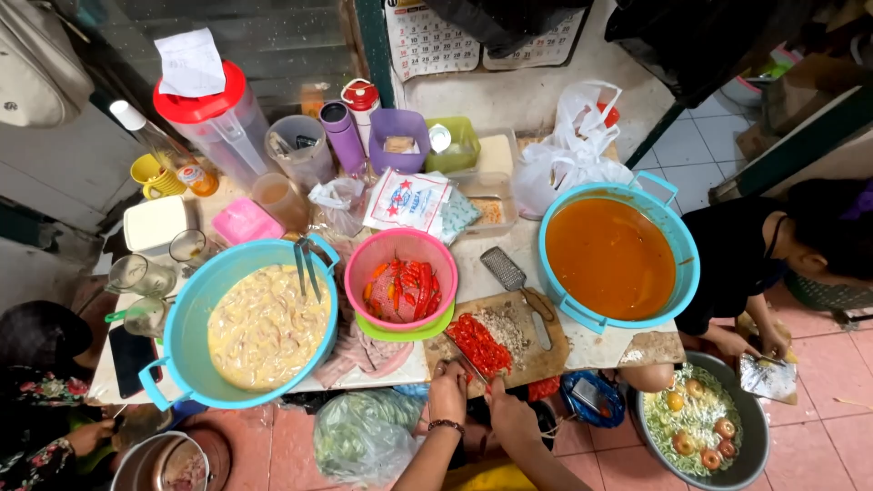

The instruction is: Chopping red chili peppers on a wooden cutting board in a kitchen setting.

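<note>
A wooden cutting board [544, 356] lies at the table's near edge. On it are a pile of chopped red chillies [479, 344] and some pale minced bits [506, 327]. My left hand [447, 389], a beaded bracelet at its wrist, presses its fingertips on the near end of the chilli pile. Beside it, my right hand [507, 407] is closed around what looks like a knife [470, 368], whose thin blade points at the chillies. A pink bowl of whole red chillies [400, 244] stands just behind the board.
A blue basin of creamy batter [186, 314] with tongs sits left; a blue basin of orange sauce [684, 259] sits right. A metal grater [507, 271], jugs and cups crowd the back. A person in black [727, 255] crouches at a grey basin [753, 436] of greens.
</note>
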